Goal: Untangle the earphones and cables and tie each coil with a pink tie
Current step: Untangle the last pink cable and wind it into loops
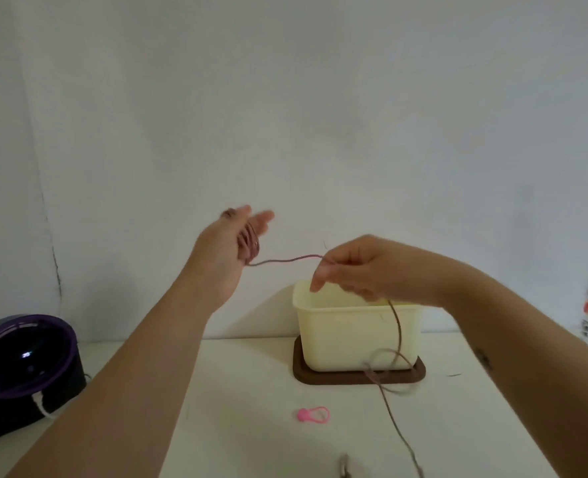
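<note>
Pink tie (314, 414): small silicone loop with a knob at one end, lying alone on the white tabletop (244, 408) in front of the box, not yet used.
Cable tail: thin dusty mauve cable (398, 334) hangs from the right hand, makes a loose loop over the box's front, then trails along the tabletop toward the lower edge of view; something metallic lies near that edge, too blurred to tell.
Box: cream plastic tub (347, 336) standing on a brown lid (358, 376), under the right hand.
Right hand (351, 269): fingers pinched shut on the cable, feeding it across.
Left hand (232, 243): palm open, fingers straight and spread, with several turns of cable wound round them; a slack span runs across to the right hand.
Fan: dark purple-rimmed fan (23, 357) at the far left of the tabletop.
Risk, coil: with the left fingers this open, the turns could slide off if the span is tugged.
Risk, tail: the loose loop by the box could tighten into a knot or catch the lid's corner as it is drawn up.
</note>
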A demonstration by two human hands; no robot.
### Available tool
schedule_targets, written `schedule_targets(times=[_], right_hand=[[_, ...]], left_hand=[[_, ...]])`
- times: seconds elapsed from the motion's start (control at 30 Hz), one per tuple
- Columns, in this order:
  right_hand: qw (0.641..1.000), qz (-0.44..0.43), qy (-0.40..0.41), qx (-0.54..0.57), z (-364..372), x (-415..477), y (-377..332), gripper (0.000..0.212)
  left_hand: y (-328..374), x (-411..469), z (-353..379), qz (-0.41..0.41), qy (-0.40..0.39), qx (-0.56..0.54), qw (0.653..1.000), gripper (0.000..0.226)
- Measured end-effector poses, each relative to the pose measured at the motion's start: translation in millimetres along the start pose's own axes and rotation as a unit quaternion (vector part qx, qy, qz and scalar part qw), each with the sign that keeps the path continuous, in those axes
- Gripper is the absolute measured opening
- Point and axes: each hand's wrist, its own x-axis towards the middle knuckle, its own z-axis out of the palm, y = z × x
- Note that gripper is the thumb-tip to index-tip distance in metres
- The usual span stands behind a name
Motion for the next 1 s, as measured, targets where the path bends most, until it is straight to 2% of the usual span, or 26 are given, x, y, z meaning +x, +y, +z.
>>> schedule_targets(times=[0.03, 0.1, 0.17, 0.23, 0.37, 0.43, 0.47, 0.5, 0.53, 0.6, 0.63, 0.67, 0.7, 0.73, 0.77, 0.83, 0.9, 1.0], right_hand=[[0.998, -0.012, 0.037, -0.046, -5.6, -4.0, -8.4, 0.024], [0.989, -0.030, 0.108, -0.097, -15.8, -7.9, -19.7, 0.022], [0.980, -0.040, 0.165, -0.109, -22.3, -7.1, -22.7, 0.022], [0.974, -0.039, 0.206, -0.088, -25.6, -1.8, -18.3, 0.024], [0.971, -0.015, 0.239, -0.026, -23.6, 10.9, 3.6, 0.028], [0.981, -0.003, 0.193, -0.001, -15.2, 13.8, 12.4, 0.034], [0.988, -0.005, 0.152, 0.017, -9.8, 14.3, 14.4, 0.036], [0.994, -0.010, 0.106, 0.032, -4.8, 13.5, 15.0, 0.037], [0.997, -0.015, 0.059, 0.039, -0.3, 11.9, 12.8, 0.036], [0.999, -0.019, -0.018, 0.022, 4.1, 8.1, 6.6, 0.035], [0.999, -0.023, -0.037, 0.011, 3.9, 5.7, 2.1, 0.033], [0.999, -0.025, -0.039, 0.005, 2.1, 2.9, -3.4, 0.031], [0.999, -0.025, -0.027, 0.000, -1.6, 0.5, -8.3, 0.030], [1.000, -0.024, -0.003, -0.011, -6.4, -1.3, -11.7, 0.029], [0.999, -0.023, 0.026, -0.033, -11.7, -1.6, -12.1, 0.029], [0.994, -0.017, 0.065, -0.083, -18.9, 0.8, -8.3, 0.028], [0.996, -0.023, 0.044, -0.068, -18.3, 3.0, -1.5, 0.027], [0.992, -0.065, -0.023, 0.109, -10.2, 6.4, 9.0, 0.030]], left_hand=[[-7.7, -4.4, -2.8, -0.022, -0.038, 0.084, 0.996, 0.021], [-18.5, -14.5, -7.7, -0.100, -0.141, 0.194, 0.966, 0.036], [-19.7, -25.8, -9.7, -0.188, -0.252, 0.218, 0.924, 0.050], [-17.2, -35.1, -9.0, -0.233, -0.348, 0.170, 0.892, 0.055], [-1.1, -38.3, -3.2, -0.187, -0.468, -0.095, 0.859, 0.045], [12.6, -39.4, 5.7, -0.172, -0.448, -0.253, 0.840, 0.044], [18.2, -39.4, 11.0, -0.151, -0.410, -0.307, 0.845, 0.043], [22.2, -38.6, 15.3, -0.114, -0.353, -0.331, 0.868, 0.042], [26.6, -38.7, 19.0, -0.067, -0.271, -0.316, 0.907, 0.041], [27.7, -33.1, 24.0, 0.017, -0.147, -0.221, 0.964, 0.035], [24.7, -29.1, 23.8, 0.051, -0.110, -0.127, 0.984, 0.032], [20.2, -26.1, 21.1, 0.077, -0.090, 0.001, 0.993, 0.030], [15.2, -25.7, 17.3, 0.076, -0.091, 0.120, 0.986, 0.030], [9.7, -25.4, 11.5, 0.046, -0.120, 0.202, 0.971, 0.031], [6.0, -27.0, 5.8, -0.011, -0.171, 0.236, 0.957, 0.036], [3.4, -33.7, -3.0, -0.129, -0.294, 0.225, 0.920, 0.048], [4.0, -40.4, -4.8, -0.188, -0.392, 0.144, 0.889, 0.049], [6.9, -42.7, 1.2, -0.204, -0.488, -0.077, 0.845, 0.042]])
